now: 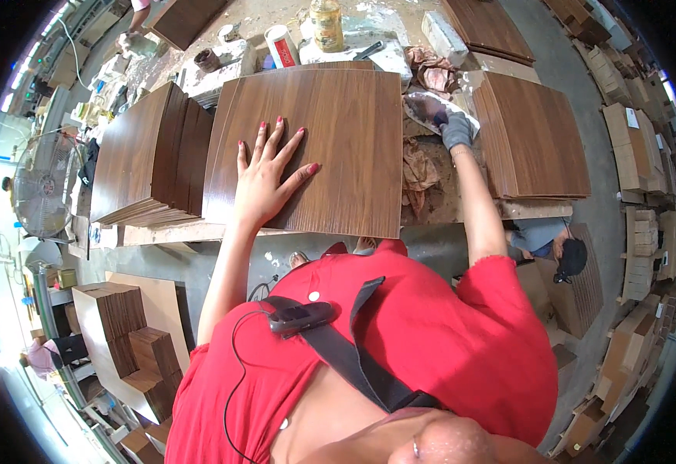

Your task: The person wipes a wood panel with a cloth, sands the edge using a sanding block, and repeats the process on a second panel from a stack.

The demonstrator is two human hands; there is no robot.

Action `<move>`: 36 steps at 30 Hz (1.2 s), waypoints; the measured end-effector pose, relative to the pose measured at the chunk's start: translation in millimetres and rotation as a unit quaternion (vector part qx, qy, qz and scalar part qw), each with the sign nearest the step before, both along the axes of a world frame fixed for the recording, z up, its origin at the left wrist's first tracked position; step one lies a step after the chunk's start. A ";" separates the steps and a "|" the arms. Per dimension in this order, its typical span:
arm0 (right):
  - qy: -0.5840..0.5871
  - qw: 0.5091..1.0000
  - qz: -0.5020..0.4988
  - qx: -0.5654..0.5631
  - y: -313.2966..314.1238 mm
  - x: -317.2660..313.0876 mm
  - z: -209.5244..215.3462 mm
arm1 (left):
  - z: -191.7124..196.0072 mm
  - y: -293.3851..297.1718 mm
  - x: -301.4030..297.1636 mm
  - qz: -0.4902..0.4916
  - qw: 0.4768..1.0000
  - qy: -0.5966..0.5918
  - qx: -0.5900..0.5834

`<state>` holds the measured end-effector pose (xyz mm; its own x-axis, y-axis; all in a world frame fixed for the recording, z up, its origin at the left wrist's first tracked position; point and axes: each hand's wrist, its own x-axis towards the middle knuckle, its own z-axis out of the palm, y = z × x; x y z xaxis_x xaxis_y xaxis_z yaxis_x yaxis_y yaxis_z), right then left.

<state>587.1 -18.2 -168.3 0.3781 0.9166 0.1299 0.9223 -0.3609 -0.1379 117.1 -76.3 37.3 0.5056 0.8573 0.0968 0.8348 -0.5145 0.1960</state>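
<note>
My left hand (267,172) lies flat with fingers spread on a brown wood-grain panel (353,155), the top one of those before me at the table's middle. My right hand (456,130), in a grey glove, is right of the panel over a white sheet or shallow tray (469,114) with a dark, wet-looking stain. Its fingers point down into the dark patch and look closed; what they hold is hidden. Below that hand lies a crumpled brown-stained cloth (419,174).
Stacks of similar panels stand left (137,155) and right (531,135). Behind are a yellowish jar (326,27), a red-and-white can (281,48) and crumpled rags (433,69). A fan (44,185) stands far left. A person in a dark cap (571,257) is low at right; another person's hand (133,39) shows far left.
</note>
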 end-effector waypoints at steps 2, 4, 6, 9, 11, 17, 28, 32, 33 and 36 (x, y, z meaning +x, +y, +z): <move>-0.004 0.992 0.018 0.127 -27.5 -17.9 -8.1 | -0.8 0.1 0.1 -0.002 1.000 -0.005 0.005; 0.194 0.965 0.004 0.178 -54.8 -49.1 -6.5 | -1.6 0.3 0.3 -0.002 1.000 -0.007 0.008; 0.198 0.972 0.071 0.104 -88.4 -89.0 -5.5 | -2.8 0.9 0.4 -0.004 1.000 -0.011 0.010; 0.057 0.994 0.093 0.016 -117.3 -137.0 -5.6 | -4.3 2.1 -0.4 -0.008 1.000 -0.015 0.011; 0.134 0.985 0.097 0.053 -119.7 -145.4 -0.4 | -5.0 0.8 -0.8 -0.009 1.000 -0.014 0.011; 0.227 0.850 0.253 0.401 -79.0 -120.7 68.7 | 1.2 4.1 -1.9 -0.020 0.999 0.040 -0.016; 0.288 0.893 0.229 0.257 26.7 -137.7 126.0 | -2.3 12.0 -15.3 -0.065 0.997 0.035 -0.002; 0.591 0.763 0.162 0.205 -52.0 -152.9 118.9 | -2.4 9.0 -13.1 -0.035 0.998 0.045 -0.007; 0.534 0.789 0.180 0.243 -76.4 -165.4 121.9 | -1.8 8.3 -13.4 -0.028 0.998 0.048 -0.015; 0.465 0.836 0.129 0.259 -147.5 -203.1 145.5 | -1.2 8.2 -12.2 -0.021 0.999 0.047 -0.011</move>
<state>384.0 -165.7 -22.8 0.3344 0.8949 0.2954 0.3666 0.1652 -0.9156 104.9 -68.2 36.0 0.5465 0.8370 0.0275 0.8283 -0.5451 0.1294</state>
